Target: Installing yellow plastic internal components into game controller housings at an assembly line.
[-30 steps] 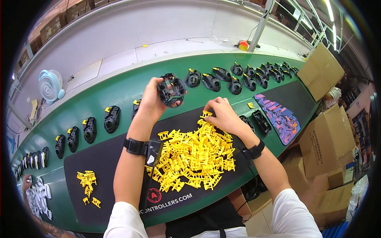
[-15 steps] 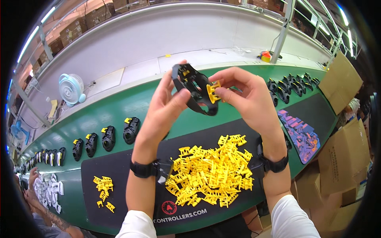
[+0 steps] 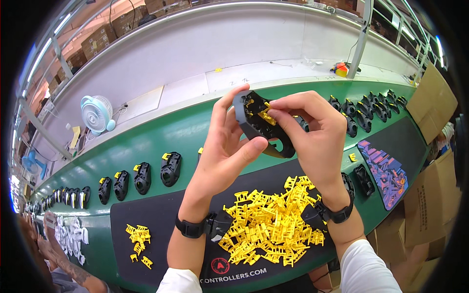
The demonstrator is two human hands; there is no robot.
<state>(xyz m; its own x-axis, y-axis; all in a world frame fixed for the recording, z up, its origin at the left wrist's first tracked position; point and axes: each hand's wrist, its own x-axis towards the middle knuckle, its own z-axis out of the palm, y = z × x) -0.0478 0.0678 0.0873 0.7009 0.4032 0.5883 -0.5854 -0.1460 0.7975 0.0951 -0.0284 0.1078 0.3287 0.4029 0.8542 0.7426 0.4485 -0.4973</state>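
Observation:
My left hand [image 3: 215,154] is closed around the outer side of a black plastic mouse shell [image 3: 271,144], its hollow inside turned toward me. Thumb and fingertips of my right hand [image 3: 315,129] pinch a small yellow plastic bracket [image 3: 267,117], which lies against the inside of the shell. Those fingertips partly cover the bracket, so I cannot tell how it sits there. Below my hands is a large heap of similar yellow brackets [image 3: 273,219] on a black mat [image 3: 185,229].
Black shells with yellow parts [image 3: 142,177] line the green table [image 3: 195,132] at left; more black shells [image 3: 364,119] stand at right. A smaller group of yellow brackets [image 3: 139,234] lies left. White parts [image 3: 73,239] sit near another person's arm [image 3: 58,261]. A fan [image 3: 95,115] stands behind.
The shell has turned in my left hand. My right hand has brought the yellow bracket from the shell's right-hand edge further into its inside. The whole view has shifted slightly.

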